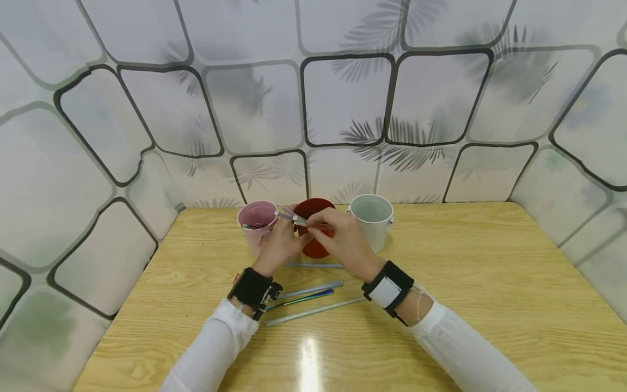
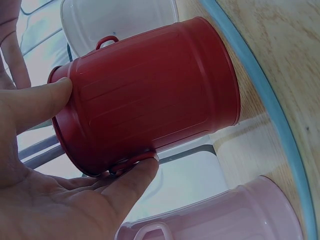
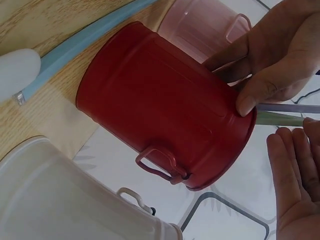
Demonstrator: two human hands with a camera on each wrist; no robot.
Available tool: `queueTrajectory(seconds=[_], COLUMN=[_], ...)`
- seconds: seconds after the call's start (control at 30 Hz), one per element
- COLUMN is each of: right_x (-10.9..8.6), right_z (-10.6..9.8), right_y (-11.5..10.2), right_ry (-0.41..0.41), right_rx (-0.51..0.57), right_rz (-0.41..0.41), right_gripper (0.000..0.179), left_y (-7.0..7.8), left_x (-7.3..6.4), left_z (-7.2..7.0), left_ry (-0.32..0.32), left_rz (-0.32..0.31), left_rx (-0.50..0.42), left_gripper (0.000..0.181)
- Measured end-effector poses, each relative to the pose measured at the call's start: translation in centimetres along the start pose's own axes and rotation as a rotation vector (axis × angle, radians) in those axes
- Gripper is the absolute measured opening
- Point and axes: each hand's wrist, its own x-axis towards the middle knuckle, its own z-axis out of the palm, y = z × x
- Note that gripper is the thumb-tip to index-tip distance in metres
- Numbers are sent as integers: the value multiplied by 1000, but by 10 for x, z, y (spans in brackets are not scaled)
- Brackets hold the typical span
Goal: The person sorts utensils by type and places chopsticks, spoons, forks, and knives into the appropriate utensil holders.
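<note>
My left hand (image 1: 282, 242) grips the red bucket (image 2: 150, 85), its thumb (image 2: 45, 100) on the side close to the rim and other fingers by the small handle. Several slim sticks (image 1: 289, 216), one purple and one green among them, stick out over the bucket's mouth. The fingertips of my right hand (image 1: 345, 237) pinch the green stick (image 3: 280, 119) just above the rim. The bucket's inside is largely hidden behind the hands in the head view.
A pink bucket (image 1: 252, 239) holding a few sticks stands left of the red one, and a white bucket (image 1: 374, 234) stands right. Several slim sticks, including a blue-green stick (image 1: 306, 298) and a grey stick (image 1: 313, 312), lie on the wooden table (image 1: 465, 272) in front. A patterned backdrop (image 1: 348, 103) rises behind.
</note>
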Motion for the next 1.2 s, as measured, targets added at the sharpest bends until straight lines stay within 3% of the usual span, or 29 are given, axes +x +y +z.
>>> queueTrajectory(seconds=[0.33,0.53,0.73,0.97,1.2], right_x=[-4,-9,-14,-21,-26], right_z=[-13,-18,-18,-17,-16], right_y=[-8,-14,-17,-5,8], right_ry=[-30,-203,-373,-421,-482], right_rx=[-12,-69,-89,-167,-195], right_rz=[-15,3,68,130,272], right_gripper=[18,18,14,12,15], left_y=[0,-1,-2,-2,-2], left_x=[0,0,0,-1,-1], left_z=[0,0,2,2,1], left_ry=[-10,5,15,15,17], left_rz=[11,6,9,8,13], left_rx=[-26,-26,-43,-42,-61], left_gripper=[57,61,62,63,63])
